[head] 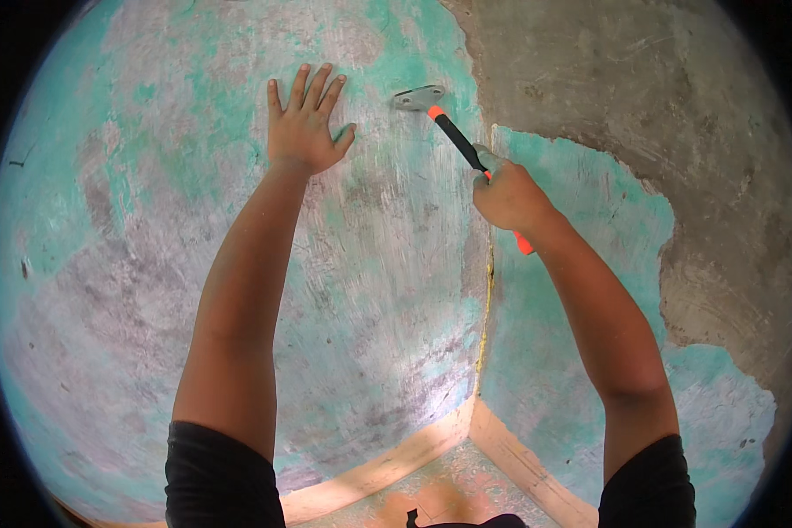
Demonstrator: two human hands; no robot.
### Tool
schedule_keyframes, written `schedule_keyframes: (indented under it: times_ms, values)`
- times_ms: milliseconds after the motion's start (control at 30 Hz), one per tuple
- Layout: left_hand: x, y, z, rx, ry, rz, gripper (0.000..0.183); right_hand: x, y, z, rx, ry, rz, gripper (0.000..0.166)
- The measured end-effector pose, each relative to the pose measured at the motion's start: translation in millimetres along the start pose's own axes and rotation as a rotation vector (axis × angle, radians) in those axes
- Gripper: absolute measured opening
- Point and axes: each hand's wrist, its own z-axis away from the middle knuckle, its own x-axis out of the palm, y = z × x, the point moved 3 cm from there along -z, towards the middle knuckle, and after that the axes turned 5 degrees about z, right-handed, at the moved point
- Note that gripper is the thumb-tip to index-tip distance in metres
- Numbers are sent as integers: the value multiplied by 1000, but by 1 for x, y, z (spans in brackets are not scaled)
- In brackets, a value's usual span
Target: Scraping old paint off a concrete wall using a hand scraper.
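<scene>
My right hand (511, 191) grips the black and orange handle of a paint scraper (459, 138). The scraper's grey metal head (419, 98) lies at the upper part of a wall (369, 264) with patchy turquoise paint and pale scraped areas. Its blade edge points up and to the left; whether it presses on the surface I cannot tell. Flat on the same wall, to the left of the scraper head, rests my left hand (307, 129) with its fingers spread and nothing in it.
A corner seam (485, 330) with yellowish edges runs down to the right of centre. Beyond it, a second wall has turquoise paint (581, 191) below bare grey cement (581, 79). Pale skirting (383, 465) borders the speckled floor (462, 468) at the bottom.
</scene>
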Motion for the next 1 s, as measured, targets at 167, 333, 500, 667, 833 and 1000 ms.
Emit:
schedule_keyframes:
  times_ms: [167,333,500,667,833,1000]
  values:
    - [12,7,-15,40,70,20,69,18,3,-4,-33,86,32,51]
    - [25,31,-35,174,87,140,65,19,15,-4,-97,66,45,52]
    - [38,52,-46,321,245,220,46,22,23,-10,-139,26,-161,54]
    - [44,59,-44,374,358,77,25,20,21,-8,10,-238,-651,53]
    - [48,61,-45,367,326,103,35,43,40,-15,80,-401,-1203,53]
    - [50,62,-51,390,301,16,31,69,61,-24,-22,-899,-1960,62]
